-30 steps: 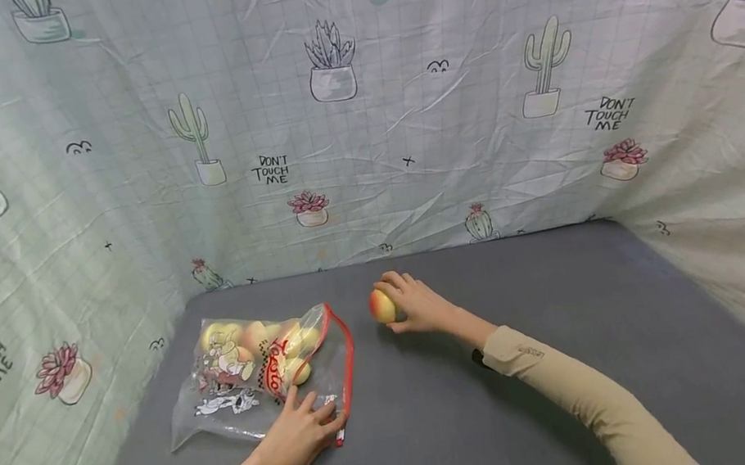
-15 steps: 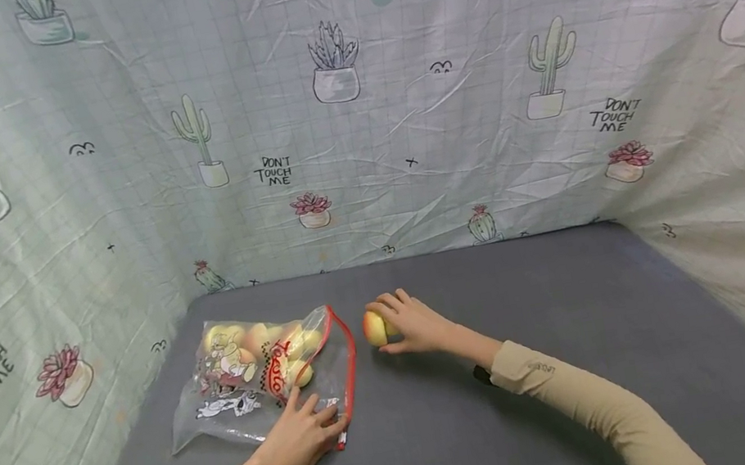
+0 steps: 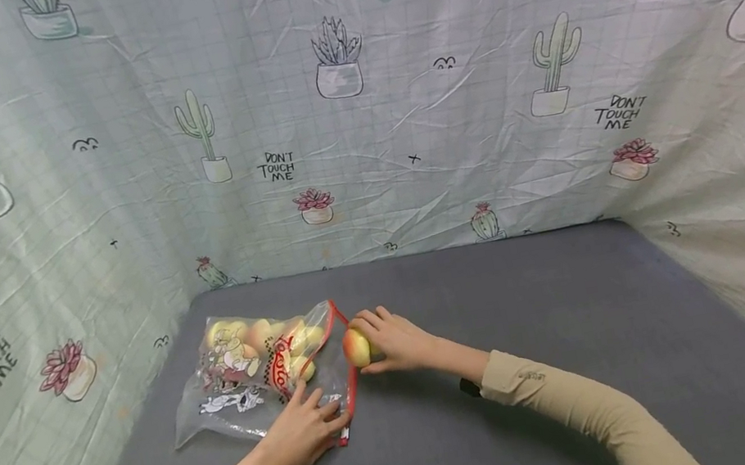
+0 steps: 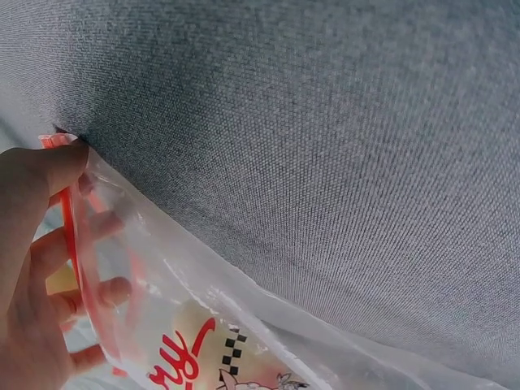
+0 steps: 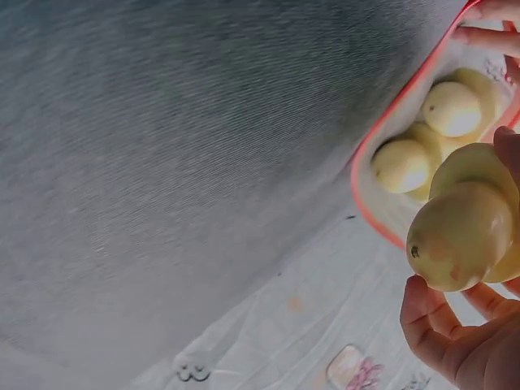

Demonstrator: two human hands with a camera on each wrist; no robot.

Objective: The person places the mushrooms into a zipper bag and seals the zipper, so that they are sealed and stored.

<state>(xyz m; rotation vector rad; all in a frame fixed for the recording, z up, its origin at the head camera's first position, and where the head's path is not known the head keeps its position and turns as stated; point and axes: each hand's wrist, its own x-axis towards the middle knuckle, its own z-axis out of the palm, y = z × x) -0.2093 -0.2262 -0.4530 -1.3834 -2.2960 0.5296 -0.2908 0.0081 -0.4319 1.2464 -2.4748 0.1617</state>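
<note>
A clear plastic zip bag (image 3: 237,418) with a red-edged mouth lies on the left of the table, several yellow-red apples (image 3: 262,335) inside it. My left hand (image 3: 303,432) holds the near corner of the mouth. In the left wrist view the thumb (image 4: 61,166) is on the red rim and the other fingers show through the clear film. My right hand (image 3: 395,342) grips a yellow apple with a red blush (image 3: 357,346) right at the bag's mouth. In the right wrist view this apple (image 5: 459,236) sits between thumb and fingers; another yellow surface shows behind it.
A dark grey cloth (image 3: 520,306) covers the table. Pale curtains (image 3: 412,117) printed with cacti hang at the back and on both sides. The bag's red mouth edge (image 5: 382,138) stands apart in the right wrist view, with apples behind it.
My right hand has carried the apple left and slightly nearer, from beyond the bag to its mouth. The left hand has stayed at the bag's corner.
</note>
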